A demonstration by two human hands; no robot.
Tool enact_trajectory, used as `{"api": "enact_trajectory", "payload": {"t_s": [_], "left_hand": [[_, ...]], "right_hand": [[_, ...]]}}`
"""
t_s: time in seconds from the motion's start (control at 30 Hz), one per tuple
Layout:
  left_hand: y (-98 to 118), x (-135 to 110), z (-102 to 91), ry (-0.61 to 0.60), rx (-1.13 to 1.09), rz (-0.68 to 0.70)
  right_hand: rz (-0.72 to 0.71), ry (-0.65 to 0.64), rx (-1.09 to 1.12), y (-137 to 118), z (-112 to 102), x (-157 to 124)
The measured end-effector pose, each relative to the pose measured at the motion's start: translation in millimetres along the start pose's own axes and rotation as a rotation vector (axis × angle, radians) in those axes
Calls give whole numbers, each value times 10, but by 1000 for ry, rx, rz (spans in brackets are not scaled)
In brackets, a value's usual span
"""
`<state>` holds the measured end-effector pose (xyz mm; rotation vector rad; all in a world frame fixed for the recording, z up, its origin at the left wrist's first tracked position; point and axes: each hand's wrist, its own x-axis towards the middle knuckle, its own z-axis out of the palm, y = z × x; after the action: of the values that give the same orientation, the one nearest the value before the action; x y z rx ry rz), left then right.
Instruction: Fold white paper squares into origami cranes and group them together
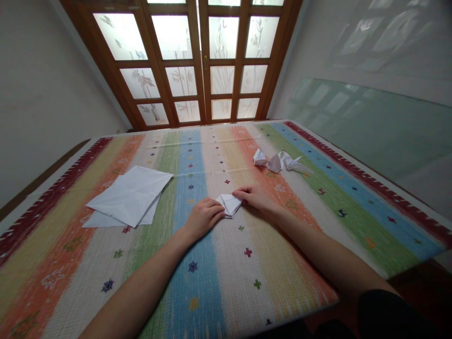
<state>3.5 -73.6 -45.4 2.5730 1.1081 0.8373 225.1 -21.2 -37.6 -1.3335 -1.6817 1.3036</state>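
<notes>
I get daylight through the paned doors (196,61), their glass (172,36) washed out; walls (38,66) beside them look dim, the glossy panel (367,127) right of them carries pale reflections, and wide-angle distortion stretches the tablecloth (240,292) below them

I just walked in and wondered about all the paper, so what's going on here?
A person is handling a small folded paper on a striped tablecloth. The left hand is at its left side, and the right hand is at its upper right corner. Flat white sheets lie overlapping off to the left, and a few folded paper shapes sit farther back on the right.
</notes>
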Motion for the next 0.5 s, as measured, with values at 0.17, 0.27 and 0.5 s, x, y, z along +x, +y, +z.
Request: {"api": "enact_trajectory", "payload": {"t_s": [0.17, 0.27, 0.5], "left_hand": [[5, 8, 23, 56, 5, -94], [9, 10, 22, 80, 10, -115], [23, 4, 28, 166, 56, -63]], "right_hand": [[-229, 163, -188, 17, -54, -7], [-460, 209, -363, -7, -81, -63], [-815, -22, -596, -73, 46, -231]]}}
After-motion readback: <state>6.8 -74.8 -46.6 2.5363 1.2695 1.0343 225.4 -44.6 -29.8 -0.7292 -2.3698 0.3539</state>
